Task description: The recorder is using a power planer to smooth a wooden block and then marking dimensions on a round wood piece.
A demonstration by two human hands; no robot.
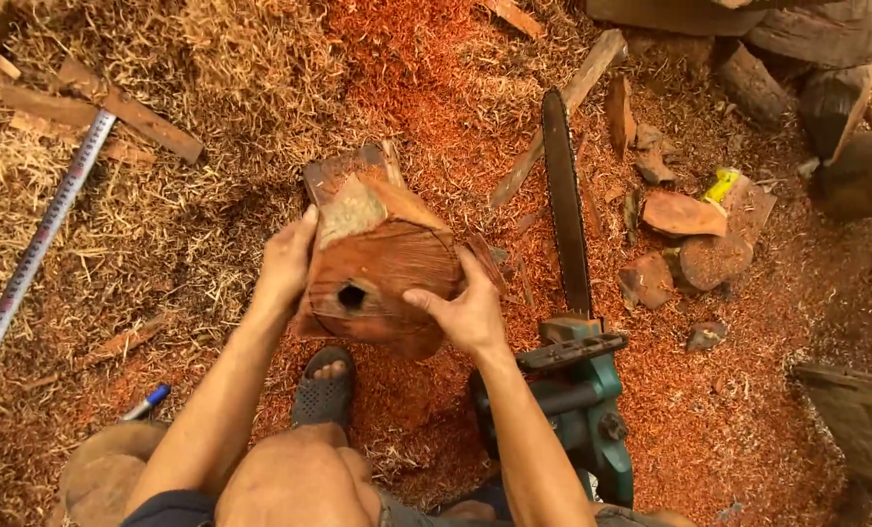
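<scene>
Hands are bracing a reddish log section (382,263) from both sides — your left hand (284,263) is lying flat against its left flank with fingers spread upward, and your right hand (465,312) is cupping the lower right edge, fingers wrapped on the cut face. You are holding the block tilted toward you, its round end with a dark central hole facing the camera, apparently so the cut surface can be checked while the far end is resting on the sawdust floor (436,78). Your sandalled foot (324,385) is sitting just beneath the block, near enough to be steadying it. A green chainsaw (577,371) is lying on the floor just beside your right forearm, its bar (565,195) pointing away from you and apart from the block — parked within reach but clear of both hands. A measuring tape (36,249) is stretching across the straw-coloured shavings well to the left, and a blue marker (146,402) is lying near your left elbow. Offcuts (685,215) are scattered to the right.
</scene>
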